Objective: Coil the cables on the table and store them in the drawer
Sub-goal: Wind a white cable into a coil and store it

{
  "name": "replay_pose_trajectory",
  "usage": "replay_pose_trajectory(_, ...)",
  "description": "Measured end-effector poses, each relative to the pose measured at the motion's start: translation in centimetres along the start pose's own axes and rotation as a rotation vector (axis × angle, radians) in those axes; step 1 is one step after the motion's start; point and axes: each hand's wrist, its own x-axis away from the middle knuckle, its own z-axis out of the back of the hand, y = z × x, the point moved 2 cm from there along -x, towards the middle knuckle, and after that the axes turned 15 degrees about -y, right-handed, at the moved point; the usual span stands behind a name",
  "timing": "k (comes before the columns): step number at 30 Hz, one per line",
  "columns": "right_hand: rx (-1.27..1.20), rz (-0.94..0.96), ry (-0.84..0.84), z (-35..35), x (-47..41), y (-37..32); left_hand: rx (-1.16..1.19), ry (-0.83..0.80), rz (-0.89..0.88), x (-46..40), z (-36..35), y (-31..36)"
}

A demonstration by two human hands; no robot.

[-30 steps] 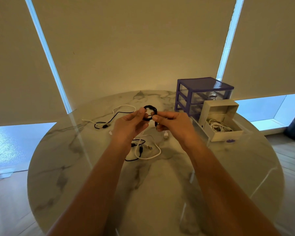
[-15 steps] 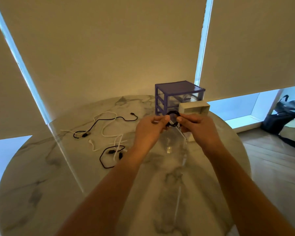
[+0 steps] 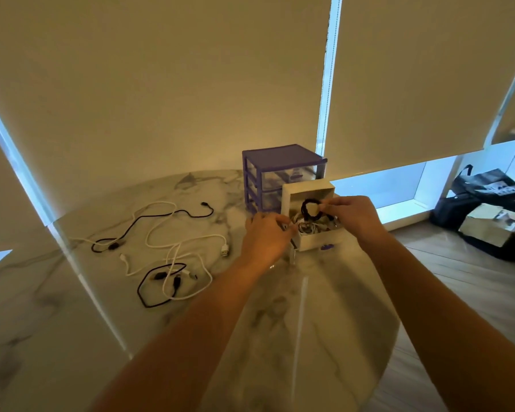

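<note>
The right hand (image 3: 354,217) pinches a coiled black cable (image 3: 309,210) between thumb and fingertips, holding it upright just above the open white drawer (image 3: 312,242), which sits pulled out on the table (image 3: 280,322) in front of the purple drawer unit (image 3: 277,171). White coiled cables (image 3: 305,228) already lie inside the drawer. The left hand (image 3: 265,239) is at the drawer's near left corner, fingers curled toward its rim; whether that grip is closed on the rim or on anything else I cannot tell, since the back of the hand hides the fingertips.

To the left on the table lie loose cables, well apart from the drawer: a long black cable (image 3: 161,217) far left, a long white cable (image 3: 173,233) tangled across it, and a short black cable (image 3: 158,285) looped nearer. On the floor at far right rest dark bags (image 3: 470,200) and a cardboard box (image 3: 488,224).
</note>
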Motion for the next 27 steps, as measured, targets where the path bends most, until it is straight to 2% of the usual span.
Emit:
replay_pose_trajectory(4,0.197,0.001,-0.012,-0.7,-1.6,1.5,-0.097,0.007,0.023,0.3,-0.7,0.1)
replay_pose_trajectory(12,0.520,0.023,0.010,-1.6,-2.4,2.3,-0.032,0.045,-0.011,0.7,-1.1,0.1)
replay_pose_trajectory(20,0.510,0.004,0.018,-1.9,-1.7,2.6,-0.006,0.044,-0.010,0.9,-1.0,0.1)
replay_pose_trajectory(23,0.468,0.010,0.076,-2.1,-1.0,2.2,0.015,0.032,-0.029,1.2,-0.2,-0.2)
replay_pose_trajectory(27,0.292,0.088,0.167,-4.2,0.9,0.2,0.040,0.154,-0.073,1.8,2.5,-2.1)
